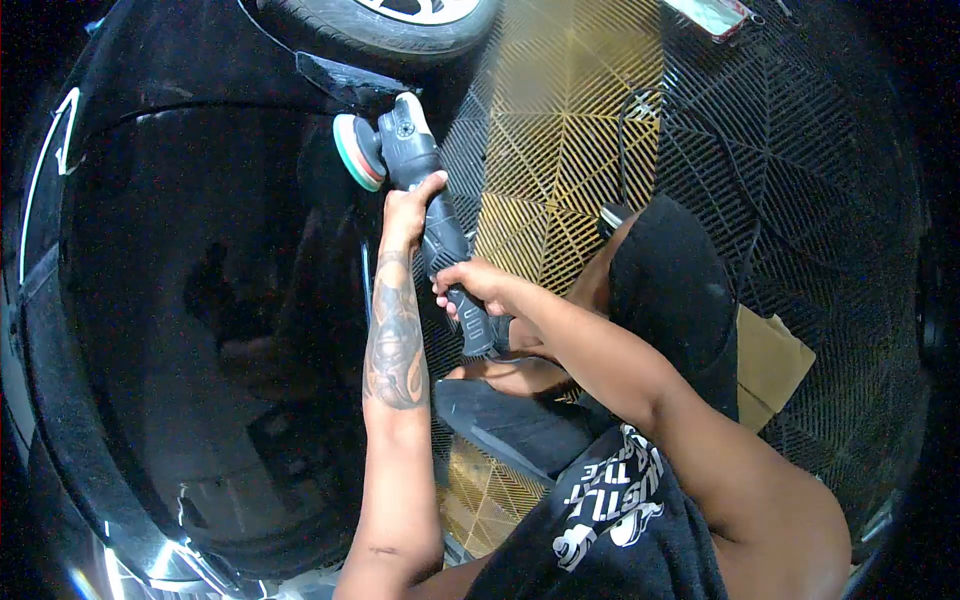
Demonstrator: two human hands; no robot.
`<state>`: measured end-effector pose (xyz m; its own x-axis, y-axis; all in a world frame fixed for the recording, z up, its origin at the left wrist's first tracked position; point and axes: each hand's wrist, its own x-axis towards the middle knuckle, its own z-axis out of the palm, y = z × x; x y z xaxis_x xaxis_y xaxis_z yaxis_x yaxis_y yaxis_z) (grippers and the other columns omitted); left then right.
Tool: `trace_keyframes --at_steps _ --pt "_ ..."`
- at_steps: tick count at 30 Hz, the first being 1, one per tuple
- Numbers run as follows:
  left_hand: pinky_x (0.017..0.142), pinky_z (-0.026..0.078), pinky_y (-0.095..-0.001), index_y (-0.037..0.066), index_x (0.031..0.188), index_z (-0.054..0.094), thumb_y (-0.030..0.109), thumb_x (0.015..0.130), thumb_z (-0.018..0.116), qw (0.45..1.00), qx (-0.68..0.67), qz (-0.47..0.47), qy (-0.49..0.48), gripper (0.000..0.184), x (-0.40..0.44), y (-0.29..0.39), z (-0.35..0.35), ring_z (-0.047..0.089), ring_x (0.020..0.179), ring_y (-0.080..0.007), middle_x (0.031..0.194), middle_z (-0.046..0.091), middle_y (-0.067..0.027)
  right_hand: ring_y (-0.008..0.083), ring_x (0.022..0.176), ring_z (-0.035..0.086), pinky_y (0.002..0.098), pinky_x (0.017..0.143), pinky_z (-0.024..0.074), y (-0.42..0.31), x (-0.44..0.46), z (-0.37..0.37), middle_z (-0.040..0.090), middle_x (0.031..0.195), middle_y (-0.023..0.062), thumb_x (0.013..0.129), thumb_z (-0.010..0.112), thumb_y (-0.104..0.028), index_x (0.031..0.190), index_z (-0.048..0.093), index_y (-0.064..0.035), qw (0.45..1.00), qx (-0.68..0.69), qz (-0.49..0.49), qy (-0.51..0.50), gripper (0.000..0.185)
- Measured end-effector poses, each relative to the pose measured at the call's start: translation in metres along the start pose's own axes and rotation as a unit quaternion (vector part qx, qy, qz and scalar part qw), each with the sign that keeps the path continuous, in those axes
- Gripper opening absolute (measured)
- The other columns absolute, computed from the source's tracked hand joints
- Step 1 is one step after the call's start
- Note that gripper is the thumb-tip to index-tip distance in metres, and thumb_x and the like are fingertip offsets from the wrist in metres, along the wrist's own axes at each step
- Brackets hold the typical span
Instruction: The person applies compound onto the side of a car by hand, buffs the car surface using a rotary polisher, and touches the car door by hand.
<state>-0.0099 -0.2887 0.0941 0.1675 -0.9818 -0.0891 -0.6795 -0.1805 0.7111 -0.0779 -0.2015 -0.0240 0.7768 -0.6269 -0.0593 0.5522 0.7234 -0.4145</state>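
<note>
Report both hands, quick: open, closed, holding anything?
Left hand: holding the polisher, toward its pad end.
Right hand: closed on the same polisher, farther back.

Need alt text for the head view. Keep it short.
A person's left hand and right hand grip a power polisher, left nearer its round pad, which faces the side of a glossy black car; contact is unclear. A wheel shows at the top, with yellow and black floor tiles to the right.
</note>
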Motion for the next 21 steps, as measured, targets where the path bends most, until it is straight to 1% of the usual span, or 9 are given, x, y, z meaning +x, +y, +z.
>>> trace_keyframes --at_steps 2,5,8,12,14,16,17,18,21 --pt "0.059 0.051 -0.0326 -0.003 0.088 0.072 0.033 0.075 0.084 0.999 0.018 -0.041 -0.014 0.040 0.023 0.022 0.001 0.063 0.059 -0.0143 0.077 0.069 -0.0061 0.0157 0.054 0.060 0.0330 0.053 0.0545 -0.026 -0.001 0.008 0.064 0.073 0.0081 0.081 0.067 -0.009 0.093 0.061 -0.0037 0.999 0.032 0.007 0.016 0.015" --pt "0.059 0.052 -0.0329 -0.006 0.089 0.073 0.032 0.075 0.084 0.999 -0.003 -0.049 -0.019 0.043 0.018 0.016 0.002 0.064 0.061 -0.0155 0.078 0.070 -0.0082 0.0156 0.055 0.060 0.0318 0.054 0.0546 -0.017 -0.001 0.009 0.063 0.074 0.0083 0.081 0.066 -0.009 0.093 0.061 -0.0034 0.999 0.029 0.013 0.007 0.015" --pt "0.061 0.053 -0.0344 -0.008 0.091 0.073 0.035 0.074 0.084 0.994 0.055 -0.090 -0.025 0.048 0.009 0.000 -0.008 0.066 0.064 -0.0166 0.081 0.071 -0.0099 0.0173 0.053 0.061 0.0346 0.051 0.0555 0.005 -0.003 0.018 0.065 0.071 0.0091 0.080 0.068 -0.010 0.089 0.062 -0.0016 0.993 0.109 0.050 -0.015 0.014" --pt "0.066 0.053 -0.0348 -0.006 0.092 0.074 0.035 0.074 0.083 0.986 0.112 -0.123 -0.011 0.046 -0.032 -0.011 -0.018 0.067 0.069 -0.0176 0.083 0.072 -0.0103 0.0180 0.053 0.061 0.0359 0.052 0.0555 0.033 -0.029 0.037 0.065 0.072 0.0096 0.080 0.068 -0.010 0.088 0.061 -0.0024 0.986 0.133 0.097 -0.013 0.012" --pt "0.067 0.053 -0.0340 -0.003 0.096 0.073 0.032 0.075 0.082 0.989 0.075 -0.128 -0.017 0.042 -0.049 -0.028 -0.020 0.066 0.071 -0.0166 0.085 0.072 -0.0086 0.0182 0.053 0.061 0.0360 0.052 0.0553 0.050 -0.039 0.045 0.065 0.072 0.0091 0.081 0.067 -0.010 0.087 0.061 -0.0028 0.980 0.153 0.124 -0.006 0.011" --pt "0.064 0.053 -0.0321 0.000 0.096 0.072 0.031 0.079 0.080 0.985 0.103 -0.136 -0.022 0.036 -0.070 -0.020 -0.030 0.066 0.065 -0.0163 0.082 0.071 -0.0057 0.0180 0.055 0.062 0.0354 0.054 0.0556 0.063 -0.042 0.059 0.065 0.072 0.0076 0.083 0.066 -0.013 0.086 0.061 -0.0033 0.974 0.161 0.158 -0.024 0.011" --pt "0.067 0.053 -0.0320 0.001 0.102 0.071 0.030 0.080 0.080 0.989 0.063 -0.131 -0.035 0.037 -0.079 -0.022 -0.034 0.066 0.069 -0.0156 0.086 0.071 -0.0052 0.0179 0.057 0.061 0.0352 0.057 0.0555 0.070 -0.045 0.065 0.064 0.073 0.0073 0.083 0.067 -0.014 0.087 0.061 -0.0044 0.970 0.165 0.172 -0.034 0.012" --pt "0.068 0.053 -0.0321 0.003 0.105 0.070 0.028 0.081 0.079 0.983 0.093 -0.156 -0.031 0.036 -0.085 -0.027 -0.039 0.066 0.072 -0.0147 0.089 0.071 -0.0046 0.0177 0.058 0.060 0.0350 0.060 0.0554 0.077 -0.048 0.068 0.063 0.073 0.0069 0.083 0.068 -0.014 0.088 0.060 -0.0054 0.967 0.170 0.187 -0.044 0.013" --pt "0.066 0.052 -0.0317 0.005 0.103 0.070 0.026 0.082 0.078 0.991 0.041 -0.128 -0.025 0.031 -0.109 -0.040 -0.042 0.064 0.068 -0.0137 0.086 0.070 -0.0033 0.0169 0.059 0.059 0.0336 0.060 0.0540 0.094 -0.064 0.076 0.061 0.074 0.0064 0.084 0.066 -0.013 0.088 0.059 -0.0059 0.970 0.165 0.163 -0.073 0.010"
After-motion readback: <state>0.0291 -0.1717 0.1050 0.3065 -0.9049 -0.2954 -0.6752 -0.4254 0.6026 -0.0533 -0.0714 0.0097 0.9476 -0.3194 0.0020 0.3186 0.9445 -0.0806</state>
